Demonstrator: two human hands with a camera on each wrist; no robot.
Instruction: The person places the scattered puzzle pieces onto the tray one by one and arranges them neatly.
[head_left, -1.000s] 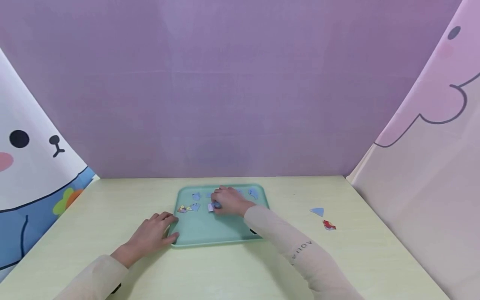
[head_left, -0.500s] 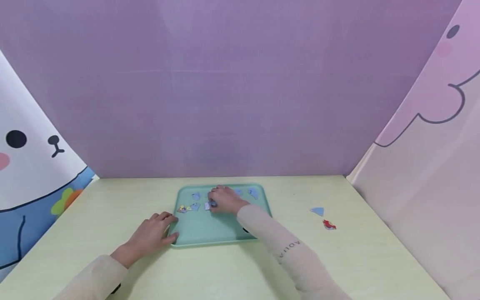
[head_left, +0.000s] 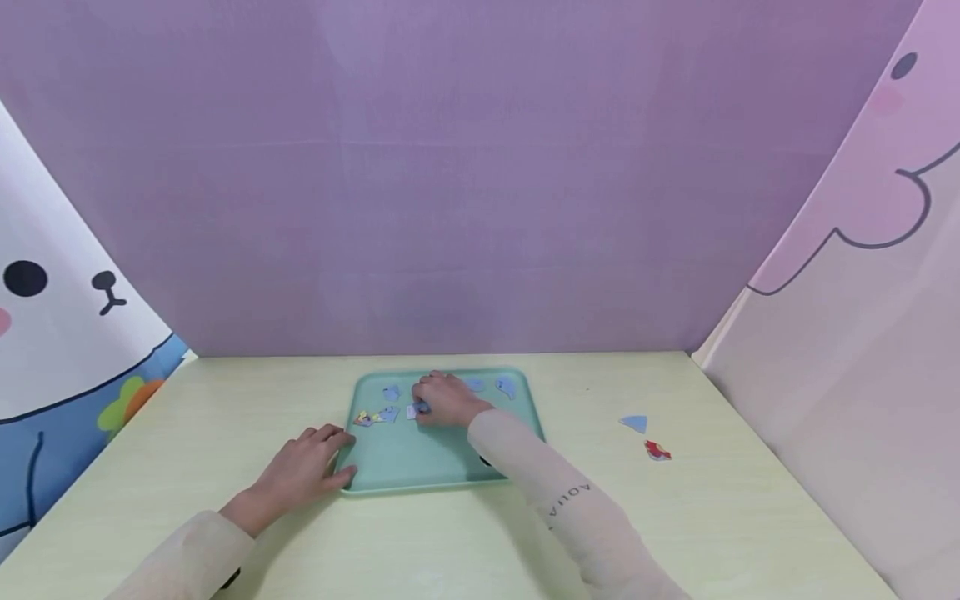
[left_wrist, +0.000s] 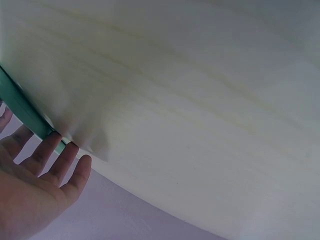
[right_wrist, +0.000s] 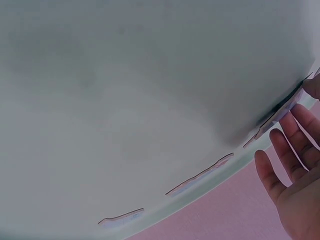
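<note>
My right hand [head_left: 446,400] is over the upper middle of a mint-green tray [head_left: 420,467], pinching a small flat blue-and-white puzzle piece [head_left: 412,412] between thumb and fingers. In the right wrist view, the thumb and fingertips meet at a piece [right_wrist: 280,112] low over the tray. Left of this hand lie a blue piece [head_left: 392,392] and a yellow-and-blue group of pieces [head_left: 378,417]. Beyond it sit two more blue pieces, one [head_left: 474,384] partly by the hand and one [head_left: 506,387] near the far right corner. My left hand [head_left: 303,468] rests with loose fingers at the tray's left rim.
On the pale wooden table [head_left: 720,517], right of the tray, lie a light-blue triangular piece [head_left: 634,423] and a red piece [head_left: 657,450]. A purple cloth wall [head_left: 480,183] stands at the table's far edge, with printed cloths at both sides.
My right hand has slid a little to the left over the tray, with the puzzle piece pinched in it. The left hand stays at the rim.
</note>
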